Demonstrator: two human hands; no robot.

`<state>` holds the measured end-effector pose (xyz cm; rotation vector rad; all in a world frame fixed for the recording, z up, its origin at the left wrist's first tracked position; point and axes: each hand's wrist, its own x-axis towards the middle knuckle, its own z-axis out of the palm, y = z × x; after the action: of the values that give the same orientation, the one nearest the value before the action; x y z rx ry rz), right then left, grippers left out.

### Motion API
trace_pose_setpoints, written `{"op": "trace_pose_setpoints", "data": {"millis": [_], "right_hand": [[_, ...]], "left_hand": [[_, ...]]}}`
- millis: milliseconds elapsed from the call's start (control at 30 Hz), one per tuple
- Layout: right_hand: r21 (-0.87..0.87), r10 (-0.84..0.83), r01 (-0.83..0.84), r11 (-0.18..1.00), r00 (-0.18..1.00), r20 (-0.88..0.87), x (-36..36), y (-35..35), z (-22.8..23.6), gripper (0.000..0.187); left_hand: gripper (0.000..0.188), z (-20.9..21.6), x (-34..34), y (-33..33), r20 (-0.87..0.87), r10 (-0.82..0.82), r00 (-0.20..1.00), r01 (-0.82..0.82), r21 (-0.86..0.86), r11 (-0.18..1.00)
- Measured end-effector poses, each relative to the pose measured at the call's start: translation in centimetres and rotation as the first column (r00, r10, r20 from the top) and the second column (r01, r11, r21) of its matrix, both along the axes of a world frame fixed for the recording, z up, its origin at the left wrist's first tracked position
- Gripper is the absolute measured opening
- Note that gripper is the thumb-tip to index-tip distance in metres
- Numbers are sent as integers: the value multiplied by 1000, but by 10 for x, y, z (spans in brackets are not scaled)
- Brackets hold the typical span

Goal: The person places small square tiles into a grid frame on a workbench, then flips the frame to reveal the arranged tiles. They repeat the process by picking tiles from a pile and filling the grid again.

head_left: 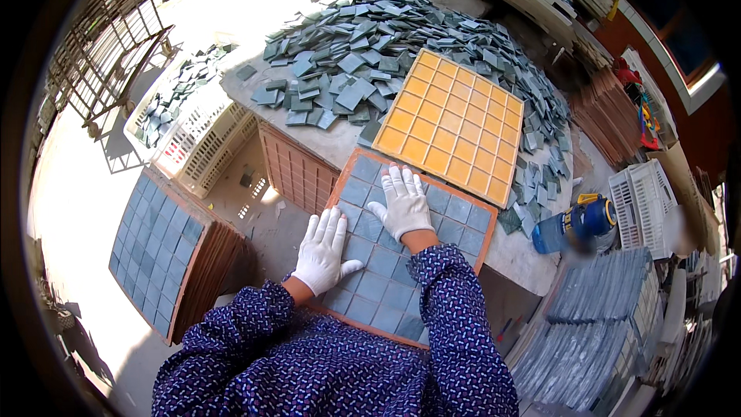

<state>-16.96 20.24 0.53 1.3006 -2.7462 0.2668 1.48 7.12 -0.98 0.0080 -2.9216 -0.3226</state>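
Both my hands wear white gloves and lie flat on a brown grid tray [485,225] filled with square blue-grey stone tiles [384,262]. My left hand [322,253] rests at the tray's left side with its fingers stretched toward the far edge. Farther up and to the right, my right hand [403,205] presses on the tiles with fingers spread. Neither hand grips anything. Just beyond the tray lies a yellow grid mould [455,120], its square pockets holding no tiles. A large heap of loose grey-green tiles [363,54] spreads behind it on the table.
At the left stands a stack of tile-filled trays [166,251], beside a white crate [204,156] with loose tiles. A brown grid tray [297,170] leans against the table. To the right are a blue water jug [571,225], white baskets [642,205] and wrapped tile stacks [587,324].
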Motion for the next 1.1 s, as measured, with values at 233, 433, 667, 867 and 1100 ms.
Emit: {"op": "trace_pose_setpoints", "data": {"millis": [233,433,667,867,1100], "right_hand": [[-11,47,-47,999,998,49,-10,31,-10,65],[-55,-27,25,998,999,-35,-16,14,-16,67],[-104,68,-68,992,998,1,-20,14,-9,52],[-102,5,-7,995,1000,-22,-5,3,-7,56],[-76,60,-62,995,998,-24,3,-5,-14,67]], "left_hand": [[86,3,37,-5,66,-61,996,61,-4,998],[76,21,17,-2,-54,-178,983,178,10,984],[76,19,-34,-15,7,-177,984,178,-4,984],[78,5,-12,-33,34,-79,996,77,46,996],[77,-2,-8,-34,-8,-111,994,111,58,992]]}}
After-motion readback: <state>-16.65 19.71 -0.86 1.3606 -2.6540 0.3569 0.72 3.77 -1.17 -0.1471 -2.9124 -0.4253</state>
